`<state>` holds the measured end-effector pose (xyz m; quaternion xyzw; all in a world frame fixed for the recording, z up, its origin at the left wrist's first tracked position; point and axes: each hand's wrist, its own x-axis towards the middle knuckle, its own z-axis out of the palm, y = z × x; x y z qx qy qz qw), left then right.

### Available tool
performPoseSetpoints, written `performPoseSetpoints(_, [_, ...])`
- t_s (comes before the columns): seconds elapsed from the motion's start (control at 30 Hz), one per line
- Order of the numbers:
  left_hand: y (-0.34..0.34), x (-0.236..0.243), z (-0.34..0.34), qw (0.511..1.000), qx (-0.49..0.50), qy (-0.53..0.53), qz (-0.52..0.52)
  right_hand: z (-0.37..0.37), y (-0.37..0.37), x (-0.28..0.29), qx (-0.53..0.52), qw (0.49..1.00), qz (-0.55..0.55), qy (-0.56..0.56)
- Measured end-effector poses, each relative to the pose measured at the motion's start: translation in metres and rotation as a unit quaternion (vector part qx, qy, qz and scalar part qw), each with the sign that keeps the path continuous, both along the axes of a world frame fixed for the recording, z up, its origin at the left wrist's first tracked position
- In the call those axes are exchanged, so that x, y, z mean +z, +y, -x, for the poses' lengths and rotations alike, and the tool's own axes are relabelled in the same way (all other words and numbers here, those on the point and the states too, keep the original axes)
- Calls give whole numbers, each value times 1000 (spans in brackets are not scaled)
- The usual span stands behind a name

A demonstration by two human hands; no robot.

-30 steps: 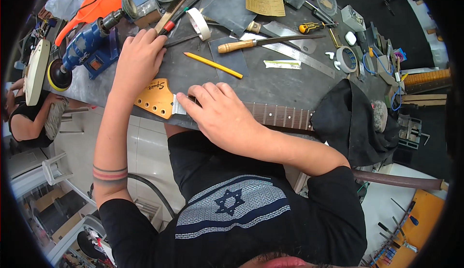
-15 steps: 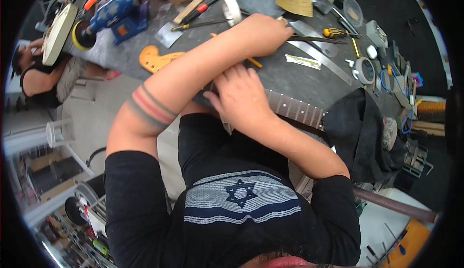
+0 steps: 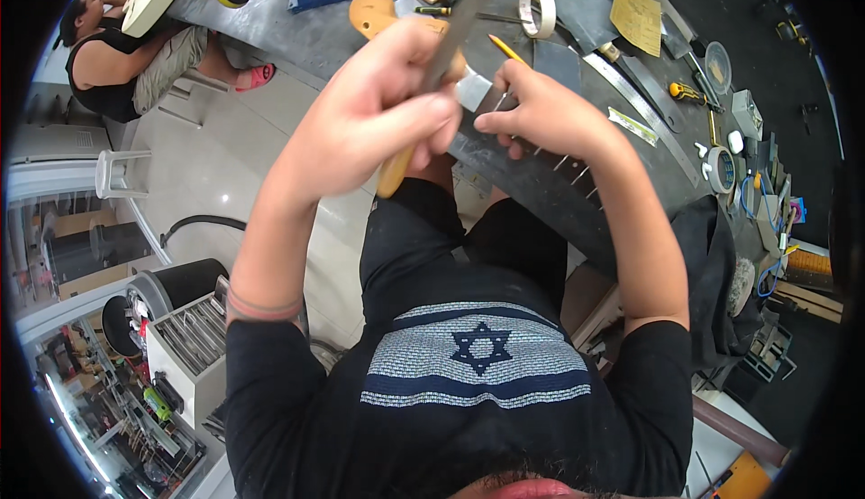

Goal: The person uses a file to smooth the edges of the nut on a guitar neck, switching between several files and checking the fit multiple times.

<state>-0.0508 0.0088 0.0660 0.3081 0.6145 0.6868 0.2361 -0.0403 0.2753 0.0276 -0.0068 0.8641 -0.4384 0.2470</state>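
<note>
the left hand (image 3: 374,121), raised on a forearm from the near left, has its fingers wrapped round a wooden-handled file (image 3: 462,20), blade slanting toward the far side. a grey workbench (image 3: 266,23) borders pale floor (image 3: 225,175); a person (image 3: 115,71) sits far left. the guitar neck (image 3: 569,168) lies along the bench's near edge, under the right hand (image 3: 559,113); whether those fingers grip or merely rest, i cannot tell.

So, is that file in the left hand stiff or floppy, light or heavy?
The file is likely stiff: its blade runs straight from the left hand with no visible sag. It may feel heavy for its slimness, since the dark blade looks like metal. The handle seems wooden, so probably not very slippery.
</note>
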Motion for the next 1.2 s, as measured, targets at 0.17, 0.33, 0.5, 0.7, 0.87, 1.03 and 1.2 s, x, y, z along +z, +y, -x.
performPoseSetpoints(0.17, [-63, -80, -57, 972, 207, 56, 94, 3, -13, 5, 5, 998, -55, -20])
performPoseSetpoints(0.33, [-70, -131, -103, 919, 258, 222, 200, -5, -9, -11, -18, 999, -49, -3])
performPoseSetpoints(0.5, [-67, -158, -119, 886, 261, 318, 214, -8, -18, -10, -40, 998, -40, 17])
performPoseSetpoints(0.7, [-67, -178, -125, 877, 255, 333, 236, -10, -21, -14, -51, 997, -47, 41])
performPoseSetpoints(0.87, [-69, -183, -129, 880, 245, 328, 241, -10, -26, -14, -63, 994, -79, 39])
performPoseSetpoints(1.03, [-67, -180, -128, 885, 240, 322, 237, -12, -25, -17, -57, 992, -94, 60])
performPoseSetpoints(1.2, [-62, -165, -124, 890, 230, 306, 248, -19, -29, -19, -44, 985, -118, 121])
